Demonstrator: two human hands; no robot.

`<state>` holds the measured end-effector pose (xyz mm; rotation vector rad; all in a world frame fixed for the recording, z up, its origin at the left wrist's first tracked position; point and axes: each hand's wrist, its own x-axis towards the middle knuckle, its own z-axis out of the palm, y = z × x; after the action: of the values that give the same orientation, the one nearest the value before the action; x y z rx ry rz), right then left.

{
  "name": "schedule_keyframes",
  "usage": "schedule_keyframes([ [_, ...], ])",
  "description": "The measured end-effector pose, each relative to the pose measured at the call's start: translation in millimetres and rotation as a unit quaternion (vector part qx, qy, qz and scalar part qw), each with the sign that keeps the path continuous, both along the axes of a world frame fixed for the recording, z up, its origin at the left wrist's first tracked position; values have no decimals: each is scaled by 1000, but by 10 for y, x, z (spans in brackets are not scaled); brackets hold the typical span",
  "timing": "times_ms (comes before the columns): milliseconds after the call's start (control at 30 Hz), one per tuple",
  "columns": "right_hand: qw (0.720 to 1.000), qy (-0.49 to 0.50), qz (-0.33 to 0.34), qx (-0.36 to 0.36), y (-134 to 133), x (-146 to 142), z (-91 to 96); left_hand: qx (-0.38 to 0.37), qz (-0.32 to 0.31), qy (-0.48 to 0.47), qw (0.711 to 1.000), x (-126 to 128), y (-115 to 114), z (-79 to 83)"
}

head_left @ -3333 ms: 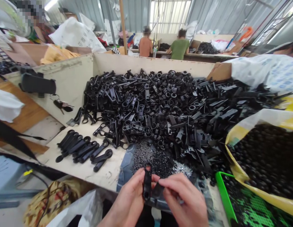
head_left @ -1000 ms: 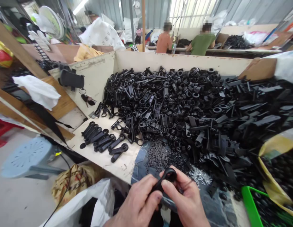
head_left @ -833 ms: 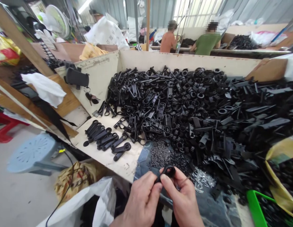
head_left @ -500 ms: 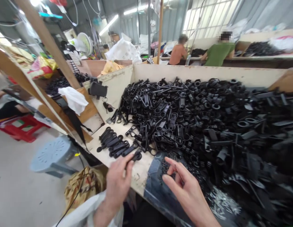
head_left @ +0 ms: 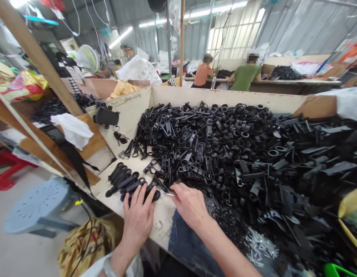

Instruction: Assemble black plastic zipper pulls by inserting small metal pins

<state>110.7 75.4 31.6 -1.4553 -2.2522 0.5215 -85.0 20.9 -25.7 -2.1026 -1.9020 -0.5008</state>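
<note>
My left hand (head_left: 138, 217) lies with its fingers stretched flat on the near end of a row of assembled black plastic pieces (head_left: 123, 181) laid side by side on the white board (head_left: 161, 223). My right hand (head_left: 190, 204) is curled at the near edge of the big heap of loose black plastic parts (head_left: 224, 150). Its fingertips are pinched on a thin silvery pin (head_left: 168, 193). The two hands are a little apart.
A heap of tiny dark screws (head_left: 224, 219) and silvery pins (head_left: 261, 246) lies on a denim cloth (head_left: 182, 240). A black pouch with keys (head_left: 107, 116) hangs on the box wall. A blue stool (head_left: 37, 204) stands at left. Two people work at a far table.
My left hand carried the black piece to the left and set it at the end of the row, where it now lies flat. My right hand moved up to the heap's edge.
</note>
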Motion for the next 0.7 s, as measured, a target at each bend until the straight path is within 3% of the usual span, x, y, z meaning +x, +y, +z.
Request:
schedule_keyframes([
  [133,1000,-14,4,-8,88,-311,-46,2,4,-28,1000,7,1,-13],
  [233,999,21,-27,-17,110,-298,-42,5,2,-45,999,13,-1,-28],
  [433,982,151,-83,-83,-96,321,3,2,-7,-69,998,58,-14,92],
  [533,971,187,-80,-126,-357,719,99,6,-34,-205,978,187,-33,269],
  [600,972,185,-61,-134,-560,938,235,-63,-63,-395,914,350,-58,397],
  [633,976,170,-38,-128,-658,1023,315,-137,-70,-493,856,458,-82,456],
  [700,988,115,19,-104,-831,1152,459,-328,-78,-623,706,712,-161,550],
])
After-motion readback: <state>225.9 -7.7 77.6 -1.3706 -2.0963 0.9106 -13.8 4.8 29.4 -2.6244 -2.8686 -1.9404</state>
